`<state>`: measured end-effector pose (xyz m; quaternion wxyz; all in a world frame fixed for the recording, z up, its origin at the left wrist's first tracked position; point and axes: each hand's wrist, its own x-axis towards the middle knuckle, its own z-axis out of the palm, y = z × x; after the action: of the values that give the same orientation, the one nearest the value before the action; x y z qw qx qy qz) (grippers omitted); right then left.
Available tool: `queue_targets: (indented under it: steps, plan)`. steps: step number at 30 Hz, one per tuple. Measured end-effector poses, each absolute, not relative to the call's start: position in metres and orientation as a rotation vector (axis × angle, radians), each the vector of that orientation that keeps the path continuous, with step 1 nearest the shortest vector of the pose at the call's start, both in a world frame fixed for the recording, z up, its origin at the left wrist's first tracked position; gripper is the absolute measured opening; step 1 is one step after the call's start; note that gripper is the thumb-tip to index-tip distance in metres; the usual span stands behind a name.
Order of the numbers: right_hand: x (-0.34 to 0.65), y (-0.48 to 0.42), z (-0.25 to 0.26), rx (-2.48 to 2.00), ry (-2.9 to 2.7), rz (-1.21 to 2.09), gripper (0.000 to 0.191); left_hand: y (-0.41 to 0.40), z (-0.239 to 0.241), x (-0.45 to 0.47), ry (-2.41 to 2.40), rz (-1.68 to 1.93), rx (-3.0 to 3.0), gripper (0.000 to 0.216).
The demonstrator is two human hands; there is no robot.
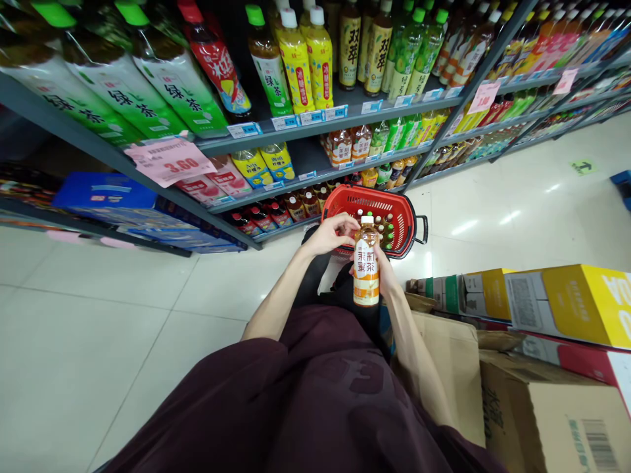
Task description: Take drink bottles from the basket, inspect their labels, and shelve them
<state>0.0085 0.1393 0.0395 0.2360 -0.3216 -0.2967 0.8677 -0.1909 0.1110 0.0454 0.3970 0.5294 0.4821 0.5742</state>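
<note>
My right hand [387, 270] grips a bottle of tea [366, 272] around its body, thumb on the near side and fingertips showing at its left edge. The bottle is upright, with a white cap, amber drink at the neck and a white and orange label facing me. Beside its neck, my left hand [337, 234] is loosely curled, with a gap between thumb and forefinger; whether it touches the bottle is unclear. Just beyond both hands sits a red shopping basket [345, 196] with a black handle, holding several small bottles with green, white and dark caps.
Drink shelves [276, 131] run across the far side, lined with bottles and price tags. A pink price sign [170, 161] juts from the shelf edge. Blue cartons [118, 197] stand lower left. Cardboard boxes [566, 420] and yellow cartons [562, 299] crowd my right. Pale floor tiles [98, 355] lie left.
</note>
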Motion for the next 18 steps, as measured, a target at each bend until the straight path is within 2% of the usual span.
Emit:
queue_targets:
  steps: [4, 18]
  plan:
    - [0.009, 0.140, 0.032, -0.700, -1.029, 2.383, 0.047, 0.109, 0.047, -0.194, 1.246, 1.436, 1.380, 0.030]
    - [0.010, 0.143, 0.028, -0.761, -0.999, 2.417, 0.058, 0.111, 0.047, -0.192, 1.286, 1.433, 1.356, 0.026]
